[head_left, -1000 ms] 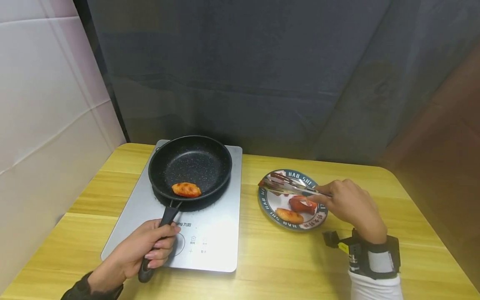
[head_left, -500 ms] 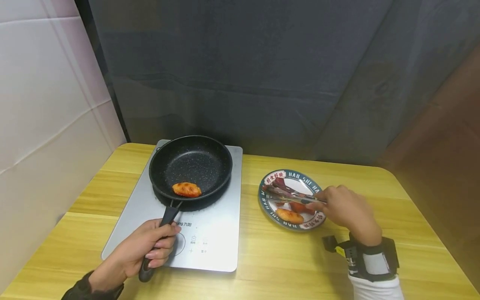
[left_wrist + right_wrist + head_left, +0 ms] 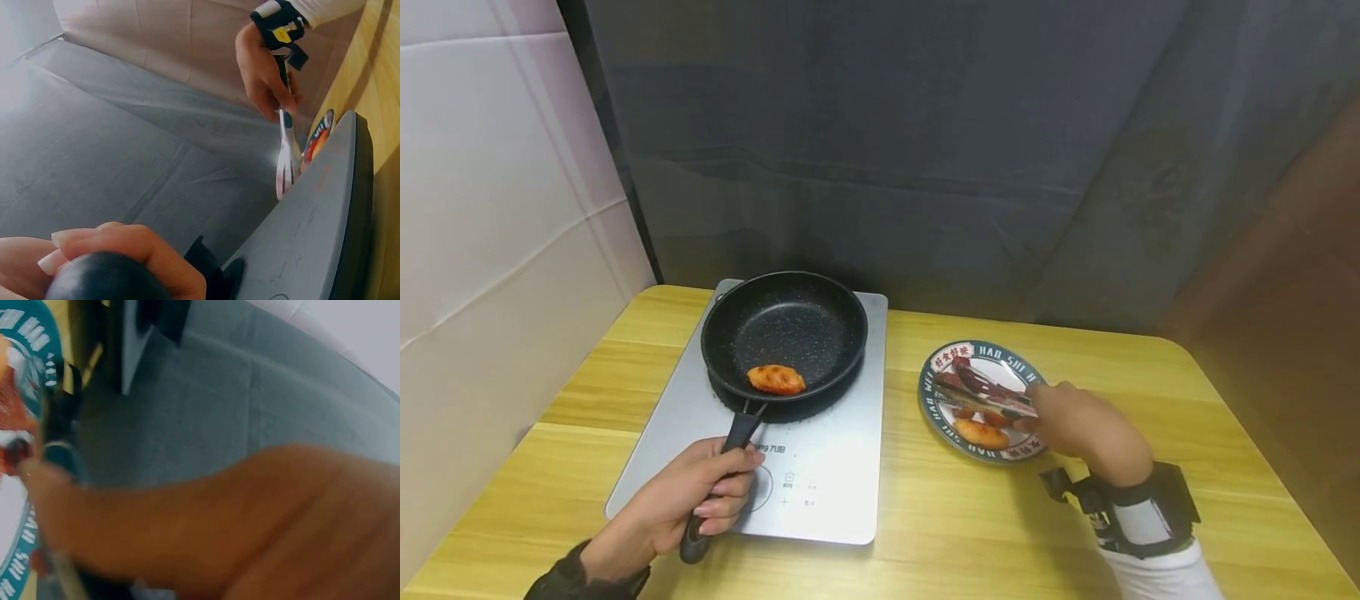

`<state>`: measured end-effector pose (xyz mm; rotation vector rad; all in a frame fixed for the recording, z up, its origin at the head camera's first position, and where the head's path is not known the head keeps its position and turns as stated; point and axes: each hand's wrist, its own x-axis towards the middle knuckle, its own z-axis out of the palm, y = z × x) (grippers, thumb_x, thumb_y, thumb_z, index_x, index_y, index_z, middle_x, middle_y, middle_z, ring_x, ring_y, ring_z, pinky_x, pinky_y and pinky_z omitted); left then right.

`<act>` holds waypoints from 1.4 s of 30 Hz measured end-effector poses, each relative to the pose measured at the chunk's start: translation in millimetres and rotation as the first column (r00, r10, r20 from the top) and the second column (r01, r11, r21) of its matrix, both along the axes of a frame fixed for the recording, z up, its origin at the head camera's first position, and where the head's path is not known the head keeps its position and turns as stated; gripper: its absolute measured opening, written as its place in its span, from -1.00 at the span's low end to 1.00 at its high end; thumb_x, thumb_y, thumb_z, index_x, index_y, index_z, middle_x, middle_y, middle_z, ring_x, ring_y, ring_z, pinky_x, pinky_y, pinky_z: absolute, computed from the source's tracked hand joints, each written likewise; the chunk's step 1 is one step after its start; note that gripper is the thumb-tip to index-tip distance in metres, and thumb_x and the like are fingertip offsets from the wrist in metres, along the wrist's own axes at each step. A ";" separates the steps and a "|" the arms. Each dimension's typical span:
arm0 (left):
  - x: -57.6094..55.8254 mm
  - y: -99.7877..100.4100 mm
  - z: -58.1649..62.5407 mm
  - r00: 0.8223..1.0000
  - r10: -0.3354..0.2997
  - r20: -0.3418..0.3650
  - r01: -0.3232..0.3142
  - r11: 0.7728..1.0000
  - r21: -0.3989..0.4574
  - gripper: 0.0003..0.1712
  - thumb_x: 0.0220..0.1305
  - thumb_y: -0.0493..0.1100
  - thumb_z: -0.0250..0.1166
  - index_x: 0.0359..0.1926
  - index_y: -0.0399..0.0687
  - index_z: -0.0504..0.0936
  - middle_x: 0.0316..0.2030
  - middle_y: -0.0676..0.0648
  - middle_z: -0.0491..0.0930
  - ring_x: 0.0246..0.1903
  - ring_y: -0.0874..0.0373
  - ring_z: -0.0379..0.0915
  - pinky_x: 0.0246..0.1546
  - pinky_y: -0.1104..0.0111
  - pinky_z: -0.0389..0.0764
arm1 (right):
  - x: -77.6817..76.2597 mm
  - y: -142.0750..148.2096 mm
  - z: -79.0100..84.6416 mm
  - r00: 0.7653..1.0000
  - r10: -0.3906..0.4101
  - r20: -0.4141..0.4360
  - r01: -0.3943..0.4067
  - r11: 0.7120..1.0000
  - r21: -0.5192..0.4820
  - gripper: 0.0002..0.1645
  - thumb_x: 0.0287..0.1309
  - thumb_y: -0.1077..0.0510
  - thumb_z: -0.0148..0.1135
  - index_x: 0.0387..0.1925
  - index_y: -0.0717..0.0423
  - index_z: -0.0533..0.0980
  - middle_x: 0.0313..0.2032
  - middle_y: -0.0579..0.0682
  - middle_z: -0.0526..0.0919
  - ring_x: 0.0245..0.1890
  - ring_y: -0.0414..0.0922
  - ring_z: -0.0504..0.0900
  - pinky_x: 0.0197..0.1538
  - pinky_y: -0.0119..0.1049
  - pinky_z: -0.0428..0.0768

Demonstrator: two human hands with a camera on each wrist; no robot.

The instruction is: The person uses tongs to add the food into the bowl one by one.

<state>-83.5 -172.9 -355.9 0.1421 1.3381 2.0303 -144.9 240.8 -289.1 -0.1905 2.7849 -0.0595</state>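
Note:
My left hand [image 3: 692, 492] grips the black handle of a frying pan [image 3: 797, 321], and the handle's rounded end [image 3: 106, 278] is close up in the left wrist view. One browned chicken wing [image 3: 777, 379] lies in the pan near the handle side. At the right, my right hand [image 3: 1086, 429] holds metal tongs [image 3: 1000, 400] low over a patterned plate [image 3: 930, 408]. An orange chicken wing [image 3: 981, 433] lies at the plate's front; darker red meat pieces lie behind it, partly covered by the tongs. Whether the tongs' tips pinch a piece, I cannot tell.
The pan stands on a silver induction cooker [image 3: 835, 517], left of the plate on a wooden table [image 3: 955, 525]. A dark cloth [image 3: 880, 167] hangs behind the table, with a pale sheet [image 3: 497, 183] along the left and brown cloth [image 3: 1285, 358] on the right.
My right hand has moved left and slightly down, and the tongs' tips have shifted from the plate's left rim inward over the meat. The left hand and the pan stay put.

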 end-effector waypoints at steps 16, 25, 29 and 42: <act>-1.5 -0.4 -1.3 1.000 -0.016 -0.011 0.016 1.000 0.002 -0.84 0.41 -0.23 0.03 -0.33 -0.13 0.25 -0.69 0.16 0.17 -0.79 0.41 0.09 -0.83 0.59 0.23 | 17.4 -3.6 -27.2 0.932 0.171 -0.321 -0.144 0.984 0.105 -0.72 0.25 0.12 0.20 -0.25 0.31 0.44 -0.58 0.08 0.45 -0.67 -0.03 0.42 -0.73 -0.17 0.42; -0.9 0.2 0.1 1.000 -0.005 -0.018 0.005 1.000 0.003 -0.84 0.40 -0.24 0.01 -0.34 -0.12 0.23 -0.68 0.15 0.16 -0.79 0.41 0.06 -0.84 0.59 0.21 | 15.6 -1.2 -34.6 0.905 0.143 -0.401 -0.141 0.989 0.035 -0.65 0.16 -0.05 0.27 -0.52 0.14 0.49 -0.66 -0.02 0.38 -0.70 -0.08 0.37 -0.72 -0.19 0.38; -1.0 0.6 0.1 1.000 -0.005 -0.015 0.005 1.000 0.005 -0.85 0.40 -0.24 0.01 -0.33 -0.13 0.23 -0.68 0.15 0.15 -0.79 0.41 0.06 -0.84 0.59 0.20 | 13.0 8.3 -37.4 0.842 0.251 -0.478 -0.230 0.968 0.104 -0.68 0.13 -0.02 0.31 -0.55 0.09 0.51 -0.71 -0.08 0.32 -0.74 -0.13 0.32 -0.74 -0.22 0.34; -1.3 0.9 -1.2 1.000 -0.005 -0.030 0.005 1.000 -0.006 -0.84 0.40 -0.24 0.01 -0.34 -0.11 0.23 -0.68 0.15 0.16 -0.79 0.41 0.06 -0.84 0.59 0.20 | -3.6 39.1 -51.2 0.816 0.386 -0.431 -0.320 0.922 0.220 -0.77 0.15 0.07 0.30 -0.21 0.12 0.60 -0.69 -0.09 0.25 -0.73 -0.15 0.24 -0.72 -0.34 0.23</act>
